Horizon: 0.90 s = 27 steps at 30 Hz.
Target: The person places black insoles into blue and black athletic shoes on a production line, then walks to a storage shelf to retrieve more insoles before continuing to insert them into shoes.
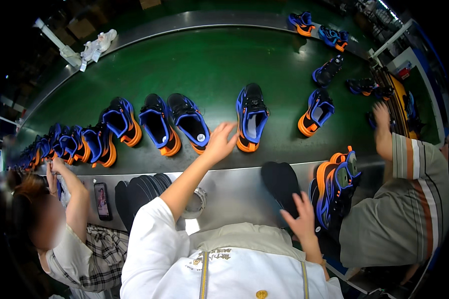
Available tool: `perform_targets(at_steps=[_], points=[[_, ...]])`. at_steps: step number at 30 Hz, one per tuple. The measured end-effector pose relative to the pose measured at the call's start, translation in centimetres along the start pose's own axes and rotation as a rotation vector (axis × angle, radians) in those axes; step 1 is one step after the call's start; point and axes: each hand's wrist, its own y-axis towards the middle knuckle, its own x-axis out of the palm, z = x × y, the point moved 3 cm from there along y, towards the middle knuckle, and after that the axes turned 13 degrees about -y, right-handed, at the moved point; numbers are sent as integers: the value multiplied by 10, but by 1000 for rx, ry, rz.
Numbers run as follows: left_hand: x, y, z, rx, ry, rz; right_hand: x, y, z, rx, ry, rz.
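My left hand [223, 143] reaches over the green belt between two sneakers, fingers stretched and holding nothing. Just right of its fingertips stands a black, blue and orange sneaker [252, 119] with a pale lining inside. Close on its left is a matching sneaker [188, 122] with a white round sticker inside. My right hand [300, 215] is spread open at the metal ledge, beside the lower end of a black insole [279, 184]. Whether it touches the insole I cannot tell. Several sneakers [329, 187] lie heaped right of that hand.
A long row of sneakers [97, 144] runs left along the green belt [209, 65]. Stacked black insoles [142, 192], a phone [103, 201] and a round roll [197, 203] rest on the metal ledge [229, 194]. Co-workers sit on both sides, a person's hand [382, 117] reaching in at right.
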Motion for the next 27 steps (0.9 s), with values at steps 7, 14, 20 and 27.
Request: perform_targets(at_steps=[7,14,20,27], points=[[40,77,-7,243,305,208,102,6,-43,-227,26,-304],[40,116,-8,139,151,248,66,-3,-23,-239,82,-277],[43,119,-9,-79,-18,391,45,-28,42,389,-203,-314],[42,116,-16,-182,-144,182,5,-20,70,265,-26,-247]])
